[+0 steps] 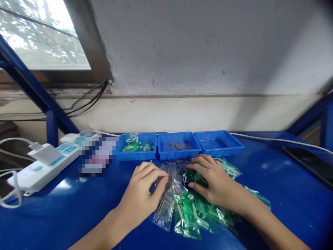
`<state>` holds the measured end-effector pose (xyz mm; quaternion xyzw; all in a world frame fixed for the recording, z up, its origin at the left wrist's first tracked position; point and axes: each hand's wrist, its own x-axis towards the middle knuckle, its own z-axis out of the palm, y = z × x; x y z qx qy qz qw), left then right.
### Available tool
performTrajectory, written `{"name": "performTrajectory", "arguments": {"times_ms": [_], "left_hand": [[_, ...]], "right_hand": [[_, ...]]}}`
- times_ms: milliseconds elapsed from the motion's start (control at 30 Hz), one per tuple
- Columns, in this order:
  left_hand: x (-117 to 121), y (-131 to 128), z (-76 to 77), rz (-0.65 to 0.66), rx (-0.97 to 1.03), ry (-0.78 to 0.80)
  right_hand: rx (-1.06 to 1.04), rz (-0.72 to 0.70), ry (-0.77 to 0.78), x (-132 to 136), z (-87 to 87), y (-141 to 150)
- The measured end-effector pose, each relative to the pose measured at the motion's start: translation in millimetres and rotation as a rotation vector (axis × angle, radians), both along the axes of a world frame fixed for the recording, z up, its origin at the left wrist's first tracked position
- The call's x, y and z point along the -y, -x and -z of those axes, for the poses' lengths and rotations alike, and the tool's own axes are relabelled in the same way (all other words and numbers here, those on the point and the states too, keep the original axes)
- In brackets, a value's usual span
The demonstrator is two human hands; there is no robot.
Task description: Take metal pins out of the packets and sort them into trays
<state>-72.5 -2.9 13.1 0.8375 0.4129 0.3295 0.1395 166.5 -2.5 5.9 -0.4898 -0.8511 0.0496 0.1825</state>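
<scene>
My left hand (144,187) is at the left side of a pile of small packets, thumb and index fingertip pressed together. What is between them, if anything, I cannot make out. Clear plastic bags (163,210) with thin brown-gold sticks lie under and beside it. Over the pile's right side, my right hand (212,177) curves with thumb and fingers apart, and no held thing shows. Its fingertips are at a dark green packet (197,177); whether they touch it is unclear. Green packets (186,215) with pale strips inside spread below this hand.
Behind the pile stand a blue bin with green packets (136,156), a blue bin with clear bags (179,153) and a right-hand blue bin (221,152). A white power strip (49,166) with plugs and a blurred-out item (99,156) are left, a black phone (309,163) right.
</scene>
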Motion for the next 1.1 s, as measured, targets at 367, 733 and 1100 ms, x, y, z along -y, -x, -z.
{"name": "performTrajectory", "arguments": {"times_ms": [367,733,1100], "left_hand": [[3.7,-2.1,1.4,0.092,0.02,0.107],[2.1,-1.8,0.1,0.065,-0.002,0.1],[4.4,-3.7,-4.6,0.081,-0.012,0.134]], "right_hand": [[0.076,0.189,-0.079,-0.3,3.5,1.8],[0.199,0.285,-0.141,7.4,5.2,13.2],[0.239,0.359,-0.213,10.4,1.5,16.2]]}}
